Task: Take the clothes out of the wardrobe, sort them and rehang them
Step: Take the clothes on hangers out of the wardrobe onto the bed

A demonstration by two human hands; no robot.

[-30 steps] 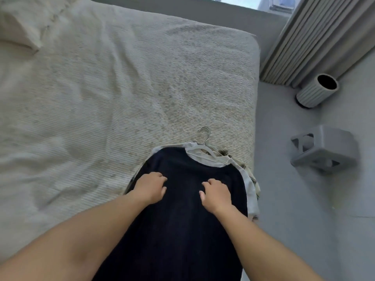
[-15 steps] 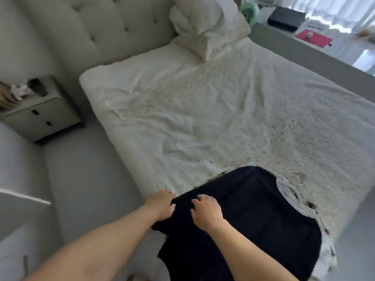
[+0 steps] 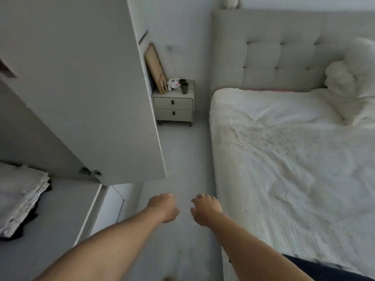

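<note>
Bedroom floor [image 3: 182, 159]: both hands, left [image 3: 163, 207] and right [image 3: 205, 210], now empty and relaxed; dark garment [image 3: 324, 270] released on bed [image 3: 294, 159] at 5 o'clock; wardrobe [image 3: 81, 88] next.

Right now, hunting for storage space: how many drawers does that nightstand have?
2, stacked on the nightstand front: upper drawer, lower drawer directly beneath. Its other sides aren't visible.

No readable text or labels anywhere

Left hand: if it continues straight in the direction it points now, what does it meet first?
Probably nothing nearby. The left hand points along bare floor toward the nightstand. The wardrobe door edge lies just left of that line; depth is uncertain.
</note>
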